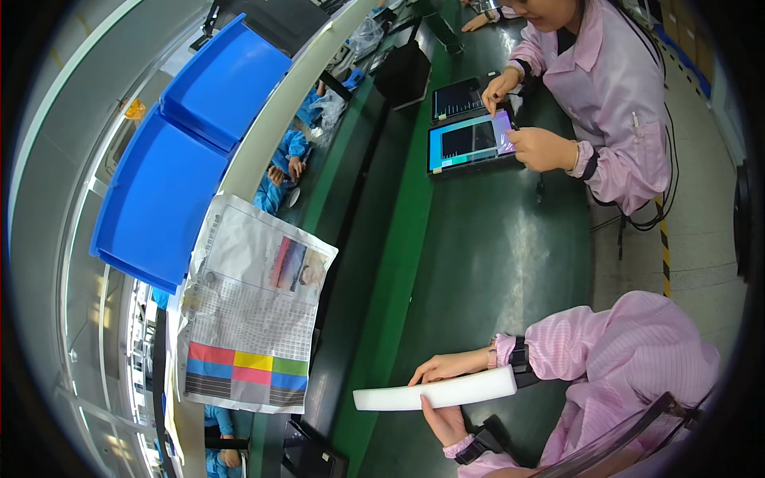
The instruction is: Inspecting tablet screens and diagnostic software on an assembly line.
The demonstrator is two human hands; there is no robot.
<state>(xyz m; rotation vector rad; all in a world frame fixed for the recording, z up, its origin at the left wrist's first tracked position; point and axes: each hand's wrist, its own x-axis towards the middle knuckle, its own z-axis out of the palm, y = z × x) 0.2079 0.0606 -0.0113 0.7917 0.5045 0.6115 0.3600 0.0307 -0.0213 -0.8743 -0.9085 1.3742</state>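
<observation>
A long white bar (pixel 446 390), which looks like foam, lies across both my hands above the green work surface. My left hand (pixel 446 424), the lower one in the picture, grips it from the near side, with the thumb up against its face and the other fingers hidden beneath. On its far edge rests my right hand (pixel 450 366), fingers bent over and partly hidden by the bar. Both wrists wear dark bands over pink striped sleeves.
A co-worker in pink touches a lit screen (pixel 470 145) farther up the green bench (pixel 486 263). A printed sheet (pixel 247 319) with colour blocks hangs on the left, below blue bins (pixel 159 191). A dark device (pixel 307 454) sits at the lower edge. People in blue work beyond.
</observation>
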